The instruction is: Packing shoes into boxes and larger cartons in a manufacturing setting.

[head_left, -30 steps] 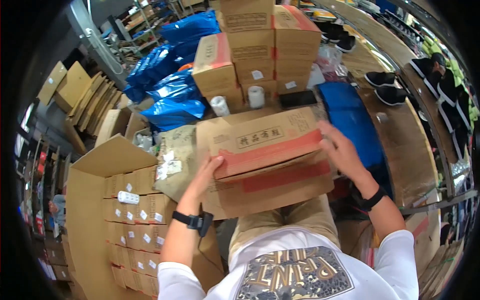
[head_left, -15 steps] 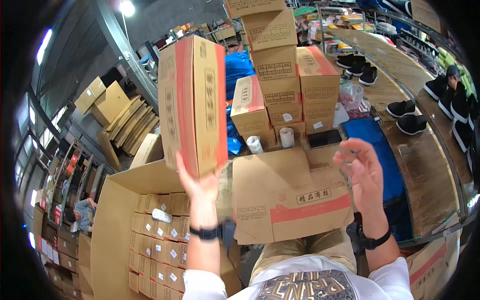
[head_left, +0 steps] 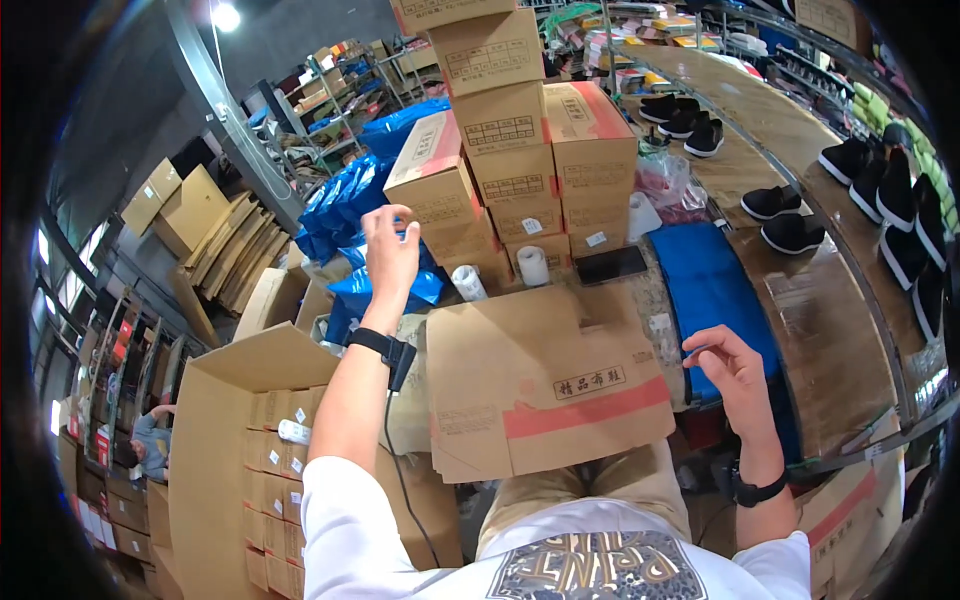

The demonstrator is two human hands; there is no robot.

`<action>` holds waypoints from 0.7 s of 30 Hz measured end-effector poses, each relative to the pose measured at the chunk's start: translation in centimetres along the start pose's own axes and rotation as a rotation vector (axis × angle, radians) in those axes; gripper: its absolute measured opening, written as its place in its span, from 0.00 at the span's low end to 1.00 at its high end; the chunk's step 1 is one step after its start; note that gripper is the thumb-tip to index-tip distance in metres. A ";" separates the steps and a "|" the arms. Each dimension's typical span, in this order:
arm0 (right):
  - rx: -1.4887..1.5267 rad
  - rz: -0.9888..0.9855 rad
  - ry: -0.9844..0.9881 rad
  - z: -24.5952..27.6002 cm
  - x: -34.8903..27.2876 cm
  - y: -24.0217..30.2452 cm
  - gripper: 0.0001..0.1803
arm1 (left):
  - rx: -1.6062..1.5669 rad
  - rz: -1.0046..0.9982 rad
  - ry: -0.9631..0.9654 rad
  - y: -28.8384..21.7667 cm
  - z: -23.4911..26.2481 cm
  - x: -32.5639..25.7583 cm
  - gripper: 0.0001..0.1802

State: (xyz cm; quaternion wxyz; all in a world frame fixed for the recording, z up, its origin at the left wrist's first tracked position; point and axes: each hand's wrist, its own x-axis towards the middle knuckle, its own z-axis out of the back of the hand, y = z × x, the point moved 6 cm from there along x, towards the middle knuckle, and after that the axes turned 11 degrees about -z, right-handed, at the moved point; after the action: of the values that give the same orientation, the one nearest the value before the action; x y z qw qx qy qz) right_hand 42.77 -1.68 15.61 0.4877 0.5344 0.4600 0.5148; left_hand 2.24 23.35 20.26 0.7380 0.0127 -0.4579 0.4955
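My left hand (head_left: 390, 250) is raised in front of the box stack, holding nothing. Its fingers are loosely bent and apart, and its fingertips are close to a tilted cardboard shoe box (head_left: 438, 203) with a red-banded top. My right hand (head_left: 733, 370) hovers right of the flattened carton, its fingers half curled and nothing seen in them. Between my arms lies the flat cardboard piece (head_left: 520, 345) with a red stripe, its near edge over my lap. Behind it stand two white rolls, one of them a tape-like roll (head_left: 532, 266), and a dark flat phone-like slab (head_left: 610, 264).
A large open carton (head_left: 215, 430) at the left holds rows of small labelled boxes and a white roll (head_left: 294, 431). Blue plastic (head_left: 345, 205) lies behind my left hand. Black shoes (head_left: 792, 232) stand on the wooden shelf at right. A person (head_left: 152, 440) is at far left.
The tall box that stood over my left hand has left it; a tilted box now sits on the stack's left column. My left hand moved up, and my right hand came lower.
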 end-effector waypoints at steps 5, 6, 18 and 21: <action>-0.088 -0.067 0.109 -1.4 -0.3 -1.5 0.09 | 0.074 -0.155 0.224 1.9 -5.7 -0.7 0.24; -0.085 -0.066 0.110 -1.6 -0.4 -1.6 0.09 | 0.115 -0.178 0.204 2.0 -6.2 -0.4 0.25; -0.187 -0.117 0.087 -0.4 -0.3 -2.0 0.09 | -0.045 0.104 -0.274 7.8 -6.2 -0.9 0.51; -0.241 -0.148 0.087 -0.2 0.2 -3.6 0.09 | -0.045 0.271 -0.240 4.8 -9.0 0.0 0.49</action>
State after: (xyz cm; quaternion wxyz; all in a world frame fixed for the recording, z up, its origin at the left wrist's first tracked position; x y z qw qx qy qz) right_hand 42.64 -1.11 12.01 0.5646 0.4136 0.4539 0.5515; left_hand 4.59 30.08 12.96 0.6045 -0.0065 -0.5511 0.5752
